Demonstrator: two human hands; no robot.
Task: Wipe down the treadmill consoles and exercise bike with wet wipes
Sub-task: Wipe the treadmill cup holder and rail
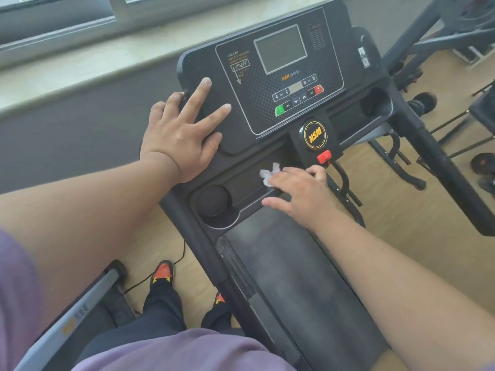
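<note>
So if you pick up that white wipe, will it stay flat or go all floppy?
Probably floppy: the wipe already looks crumpled and bunched under the right hand, so it likely has no stiffness. It seems thin and small, so likely very light. Pushed along the black tray, it would probably slide and scrunch rather than roll.

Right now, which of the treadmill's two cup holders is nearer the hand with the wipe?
The left cup holder, beside the right hand pressing the wet wipe into the tray. The other cup holder sits far off.
</note>
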